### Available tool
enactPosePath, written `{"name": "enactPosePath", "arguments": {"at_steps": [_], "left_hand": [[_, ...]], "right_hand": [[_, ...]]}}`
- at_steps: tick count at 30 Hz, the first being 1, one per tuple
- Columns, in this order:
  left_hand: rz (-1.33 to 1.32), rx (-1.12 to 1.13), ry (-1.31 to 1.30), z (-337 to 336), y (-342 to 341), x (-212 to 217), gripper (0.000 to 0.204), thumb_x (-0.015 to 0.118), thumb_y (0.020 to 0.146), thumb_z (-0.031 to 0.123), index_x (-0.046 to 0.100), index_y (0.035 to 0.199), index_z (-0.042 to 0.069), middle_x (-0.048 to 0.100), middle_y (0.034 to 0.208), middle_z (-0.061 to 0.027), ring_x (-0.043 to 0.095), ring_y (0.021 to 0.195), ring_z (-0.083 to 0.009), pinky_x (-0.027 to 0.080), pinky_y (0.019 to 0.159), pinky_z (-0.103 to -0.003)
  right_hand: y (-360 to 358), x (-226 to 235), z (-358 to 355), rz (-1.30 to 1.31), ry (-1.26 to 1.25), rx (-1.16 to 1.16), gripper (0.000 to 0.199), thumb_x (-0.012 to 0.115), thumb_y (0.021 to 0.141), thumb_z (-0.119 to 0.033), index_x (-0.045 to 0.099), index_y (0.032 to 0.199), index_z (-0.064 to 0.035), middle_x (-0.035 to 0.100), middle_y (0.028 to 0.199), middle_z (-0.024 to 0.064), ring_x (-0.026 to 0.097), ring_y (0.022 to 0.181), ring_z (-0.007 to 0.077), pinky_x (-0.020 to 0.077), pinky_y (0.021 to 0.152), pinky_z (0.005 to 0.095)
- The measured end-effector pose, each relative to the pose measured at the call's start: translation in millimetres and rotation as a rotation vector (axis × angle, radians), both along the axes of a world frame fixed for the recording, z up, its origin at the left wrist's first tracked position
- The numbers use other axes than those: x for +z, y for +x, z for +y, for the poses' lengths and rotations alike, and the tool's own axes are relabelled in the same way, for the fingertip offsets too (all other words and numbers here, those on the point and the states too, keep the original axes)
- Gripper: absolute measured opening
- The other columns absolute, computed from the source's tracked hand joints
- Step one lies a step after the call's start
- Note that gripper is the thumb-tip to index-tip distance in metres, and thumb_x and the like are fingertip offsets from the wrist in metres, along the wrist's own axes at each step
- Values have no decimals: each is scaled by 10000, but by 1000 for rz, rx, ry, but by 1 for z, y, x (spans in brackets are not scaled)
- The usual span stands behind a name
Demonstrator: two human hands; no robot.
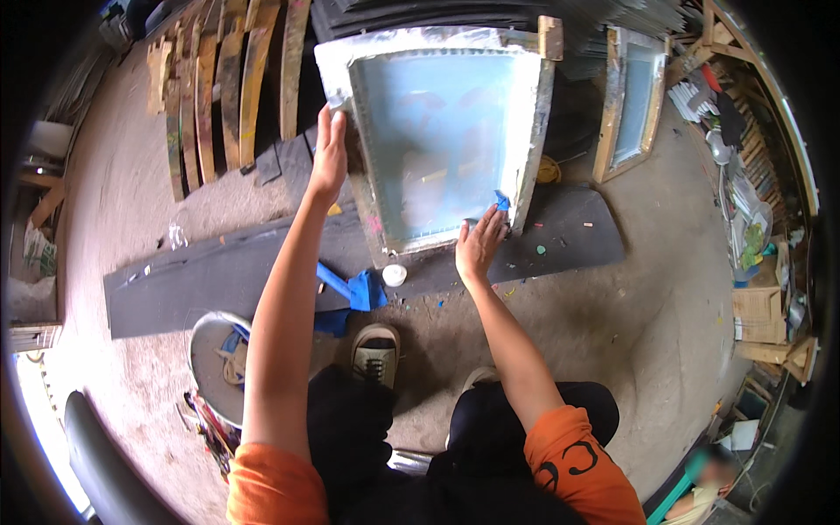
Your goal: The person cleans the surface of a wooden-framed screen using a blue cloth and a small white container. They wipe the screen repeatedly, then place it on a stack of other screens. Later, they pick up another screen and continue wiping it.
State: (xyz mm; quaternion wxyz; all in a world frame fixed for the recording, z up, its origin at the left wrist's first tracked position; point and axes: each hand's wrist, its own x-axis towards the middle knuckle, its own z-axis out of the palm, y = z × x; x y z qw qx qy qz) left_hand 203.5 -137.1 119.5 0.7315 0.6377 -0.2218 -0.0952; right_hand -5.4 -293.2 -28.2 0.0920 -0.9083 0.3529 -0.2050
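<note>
A screen printing frame [442,144] with pale blue mesh leans upright in front of me, its whitish border stained with paint. My left hand [329,157] grips its left side, fingers stretched up along the edge. At the mesh's lower right corner, my right hand [481,243] presses a small blue piece of cloth or film [501,200] under its fingertips. Just below the frame sits a small round white lid or tub [395,276]. Beside that lies a crumpled blue cloth [363,290].
A dark board [201,276] speckled with scraps lies beneath the frame. To my left stands a bucket [203,367] with rags inside. Wooden slats [229,96] lean behind on the left; a second frame [632,101] stands at right. A person [700,490] is at lower right.
</note>
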Motion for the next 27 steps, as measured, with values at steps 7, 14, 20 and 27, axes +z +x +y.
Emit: {"name": "enactPosePath", "arguments": {"at_steps": [7, 14, 20, 27], "left_hand": [[56, 49, 12, -11, -21, 17, 442, 320, 959, 301, 248, 1324, 64, 351, 1304, -100, 290, 1222, -165, 177, 1032, -285], [15, 69, -8, -8, -21, 19, 389, 331, 959, 274, 296, 1290, 72, 421, 1219, -90, 368, 1131, -156, 254, 983, -277], [14, 116, 95, -5, -24, 19, 428, 371, 945, 295, 285, 1292, 60, 422, 1222, -142, 393, 1125, -185, 295, 955, -301], [-370, 319, 520, 63, -62, -27, 527, 566, 834, 331, 369, 1216, 25, 453, 1064, -210, 463, 975, -311, 363, 893, -397]], "right_hand": [[-34, -2, 4, -146, 86, 211, 254, 561, 792, -73, 565, 1036, -3, 507, 1105, 130, 465, 1076, 320, 371, 950, 405], [-18, 5, 69, -248, 235, 647, 281, 570, 687, 111, 601, 932, -23, 601, 995, 104, 543, 1014, 250, 387, 984, 337], [-19, 41, 43, -230, 473, 769, 318, 524, 705, 111, 571, 968, -61, 586, 900, 120, 564, 881, 285, 450, 831, 366], [-44, 51, -5, -87, 285, 657, 272, 540, 709, 34, 593, 960, -58, 537, 916, 124, 501, 895, 294, 411, 818, 362]]}}
